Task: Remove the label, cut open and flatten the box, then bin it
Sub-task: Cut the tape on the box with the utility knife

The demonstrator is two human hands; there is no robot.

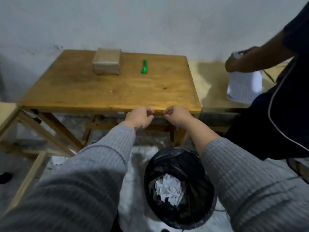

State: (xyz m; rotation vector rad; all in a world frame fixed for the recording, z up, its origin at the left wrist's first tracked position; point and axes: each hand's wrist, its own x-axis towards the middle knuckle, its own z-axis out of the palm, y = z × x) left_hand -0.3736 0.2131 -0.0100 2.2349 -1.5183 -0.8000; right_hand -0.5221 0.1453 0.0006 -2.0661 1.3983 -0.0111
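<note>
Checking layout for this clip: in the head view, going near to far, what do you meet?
Black-lined bin holding white paper scraps → left hand and right hand → wooden table → green utility knife → brown cardboard box.

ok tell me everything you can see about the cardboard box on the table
The cardboard box is a small, plain brown carton, closed and not yet cut or flattened. It sits flat on the far left part of the wooden table, close to the wall, with the green utility knife lying apart to its right. No label can be made out in this blurred view. Neither hand touches it; only the tabletop does.
</note>
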